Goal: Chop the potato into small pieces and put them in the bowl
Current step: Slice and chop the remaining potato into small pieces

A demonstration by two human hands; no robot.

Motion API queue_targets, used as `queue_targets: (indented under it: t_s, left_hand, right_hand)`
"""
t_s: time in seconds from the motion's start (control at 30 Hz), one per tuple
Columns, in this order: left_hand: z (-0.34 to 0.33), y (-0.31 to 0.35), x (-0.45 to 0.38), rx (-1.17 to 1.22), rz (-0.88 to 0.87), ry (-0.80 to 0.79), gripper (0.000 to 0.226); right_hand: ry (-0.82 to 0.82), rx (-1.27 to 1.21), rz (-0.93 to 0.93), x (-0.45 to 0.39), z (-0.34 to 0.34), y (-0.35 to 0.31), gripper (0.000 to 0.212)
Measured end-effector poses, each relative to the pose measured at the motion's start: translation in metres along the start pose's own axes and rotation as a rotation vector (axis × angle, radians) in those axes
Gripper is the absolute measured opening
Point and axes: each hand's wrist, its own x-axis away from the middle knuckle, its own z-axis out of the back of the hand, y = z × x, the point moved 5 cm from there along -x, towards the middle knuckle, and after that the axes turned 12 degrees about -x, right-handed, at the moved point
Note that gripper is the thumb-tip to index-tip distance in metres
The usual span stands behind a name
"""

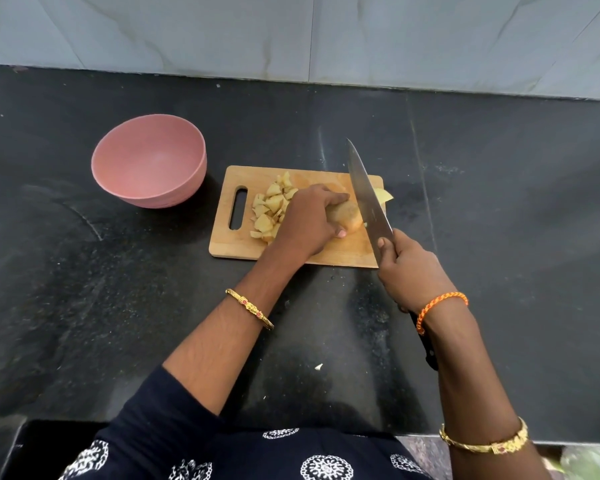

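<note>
A round pink plastic bowl [149, 161] stands upright on the black stone counter [84, 289], left of the rectangular wooden chopping board [343, 252]. Pale chopped potato pieces [271, 209] lie heaped beside the board's handle slot. The left hand [309, 221] grips the uncut brown potato remainder [349, 220] mid-board. The right hand [413, 271] grips the steel chef's knife [368, 199], tip pointing away, against the potato's right end. No legible markings.

A dark speckled stone countertop [118, 306] fills most of the view. Behind it rises a pale grey marble-patterned tiled wall [222, 32]. A small pale scrap [318, 367] lies on the countertop near the front edge.
</note>
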Motion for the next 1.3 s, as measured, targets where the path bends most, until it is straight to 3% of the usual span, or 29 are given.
queue_targets:
  t_s: [0.2,0.33,0.6,1.3]
  left_hand:
    - [0.001,0.001,0.002,-0.009,-0.012,0.018,0.061]
    - [0.003,0.001,0.002,-0.008,-0.013,0.02,0.061]
    - [0.005,-0.002,0.0,0.011,0.011,-0.046,0.065]
    - [0.004,-0.004,0.0,0.009,0.023,-0.02,0.062]
  right_hand:
    - [-0.041,0.125,-0.12,0.003,-0.014,0.008,0.018]
    - [-0.062,0.066,-0.143,0.019,-0.019,0.021,0.02]
    - [0.074,-0.167,0.011,0.023,0.001,0.019,0.032]
    - [0.019,-0.107,0.009,0.008,-0.01,0.0,0.017]
